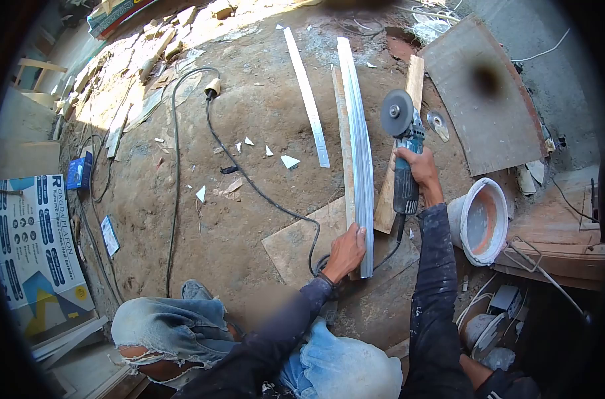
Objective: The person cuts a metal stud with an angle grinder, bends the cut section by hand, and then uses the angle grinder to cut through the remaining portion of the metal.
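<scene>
My right hand is closed around the teal and black body of an angle grinder, whose grey disc points away from me. Just left of the grinder lies a bundle of long silvery metal strips. My left hand grips the near end of this bundle, thumb on top. Under and beside the strips run a narrow wooden batten and a wider wooden plank. The disc is to the right of the strips, over the plank, and apart from them.
A single white strip lies to the left, near scattered white scraps. A black cable crosses the dirt floor. At right are a white-rimmed bucket, a large board and a loose disc. A printed box stands far left.
</scene>
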Action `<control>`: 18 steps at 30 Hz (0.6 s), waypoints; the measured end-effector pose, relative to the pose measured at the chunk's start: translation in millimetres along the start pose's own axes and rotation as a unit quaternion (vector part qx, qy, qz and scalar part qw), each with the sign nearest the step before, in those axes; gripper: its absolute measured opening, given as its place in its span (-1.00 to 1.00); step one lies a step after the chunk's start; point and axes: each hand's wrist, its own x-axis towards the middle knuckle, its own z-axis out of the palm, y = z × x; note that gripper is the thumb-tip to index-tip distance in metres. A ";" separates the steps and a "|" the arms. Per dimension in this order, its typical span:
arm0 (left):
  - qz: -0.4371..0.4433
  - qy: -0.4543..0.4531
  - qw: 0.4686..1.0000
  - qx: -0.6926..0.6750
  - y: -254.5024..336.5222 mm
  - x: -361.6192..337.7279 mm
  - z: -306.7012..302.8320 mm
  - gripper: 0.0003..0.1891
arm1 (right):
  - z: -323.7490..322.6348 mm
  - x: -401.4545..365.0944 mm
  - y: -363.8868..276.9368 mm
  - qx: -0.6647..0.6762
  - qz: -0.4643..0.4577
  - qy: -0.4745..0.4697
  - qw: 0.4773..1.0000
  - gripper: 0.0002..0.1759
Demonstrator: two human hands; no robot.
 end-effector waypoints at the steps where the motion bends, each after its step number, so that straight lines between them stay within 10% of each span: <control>1: 0.003 -0.001 1.000 0.000 1.0 0.6 -2.1 -0.69 | -6.1 -6.2 -2.5 0.006 0.008 0.016 1.000 -0.74; 18: 0.013 0.121 0.992 -0.011 46.4 68.3 -24.4 -0.57 | -77.2 -103.6 25.9 0.057 0.035 0.078 0.995 -0.74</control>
